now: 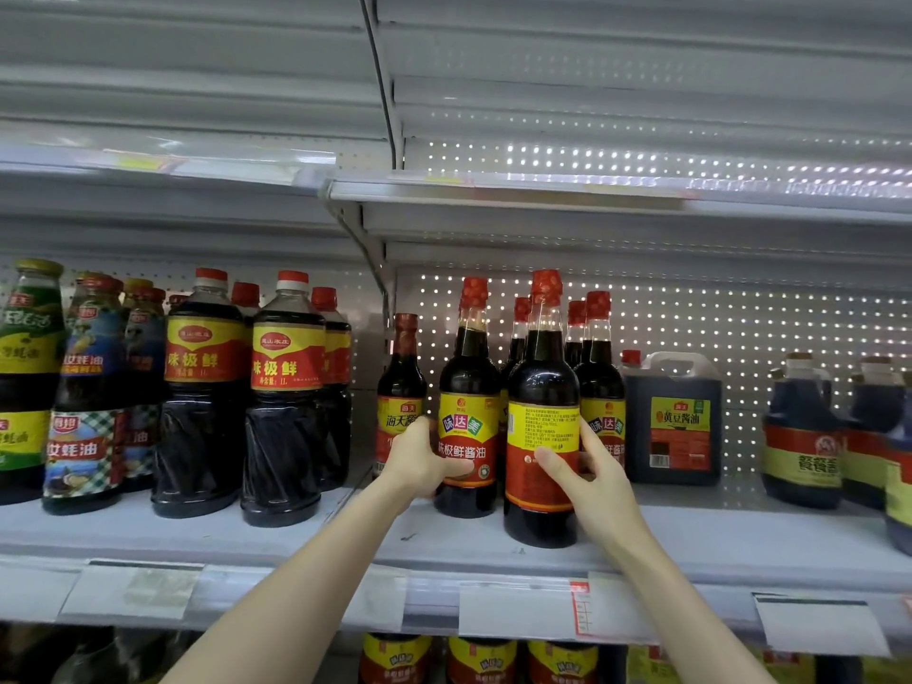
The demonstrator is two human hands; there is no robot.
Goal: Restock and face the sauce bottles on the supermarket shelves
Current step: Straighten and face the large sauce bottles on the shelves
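Both hands on sauce bottles on the shelf (691, 540), right bay.

Left hand (419, 459): fingers curled round the left bottle (468, 367) at label height, thumb across the front, full wrap. Left bottle: dark glass, long neck, red foil cap, yellow/red label w/ three coloured squares. Front label faces out. Upright, base on shelf, set a bit back from the edge.

Right hand (592, 481): thumb pressed on the label of the right bottle (543, 367), other fingers round its right side and back, partly hidden. Right bottle: same shape + red foil cap, but back label faces out, a yellow block w/ fine print over a red band. Upright, closest to the shelf edge, just beside left bottle. Can't tell if the two touch. Base looks down on the shelf, can't confirm.

Behind them: rear bottles (598, 348), same type, front labels out. Slim bottle (402, 372) just left of left hand, label partly covered by it. Jug (673, 387) w/ handle to the right, squat jugs (802, 436) further right.

Left bay: big plastic bottles (286, 397), red caps, yellow/red labels. Checked-label bottles (89, 387) far left.

Pegboard (740, 328) at the back. Price strip (493, 609) along the shelf front. Lower bottles (483, 659) w/ yellow labels on the level below.
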